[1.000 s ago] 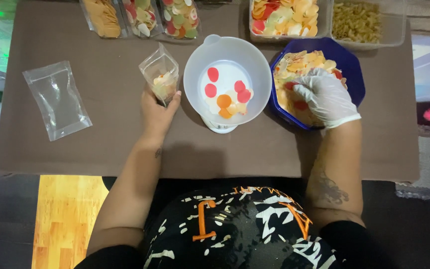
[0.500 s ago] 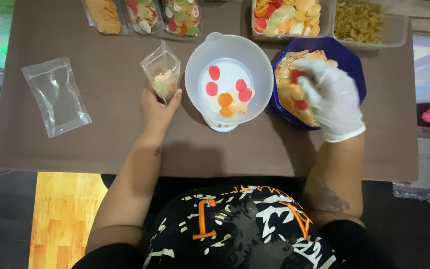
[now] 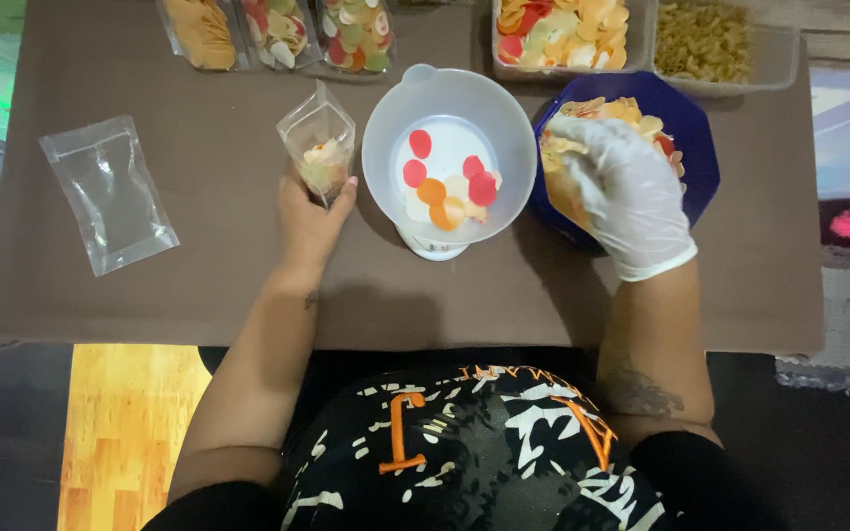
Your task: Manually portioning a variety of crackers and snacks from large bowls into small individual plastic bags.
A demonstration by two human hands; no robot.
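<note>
Gripping a small clear plastic pouch [image 3: 319, 149] of coloured chips upright just left of the white plastic bowl [image 3: 450, 157], my bare left hand [image 3: 309, 213] clamps its base, while my gloved right hand [image 3: 622, 197] closes on chips over the blue octagonal plate [image 3: 693, 162].

White bowl [image 3: 450, 147] blocks between hands; front seemingly open.

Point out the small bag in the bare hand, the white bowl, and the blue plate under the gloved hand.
small clear bag [image 3: 319, 147]: head view, on its filled lower half.
white bowl [image 3: 386, 128]: head view, on its bare left wall.
blue plate [image 3: 693, 157]: head view, on its bare right rim.
</note>
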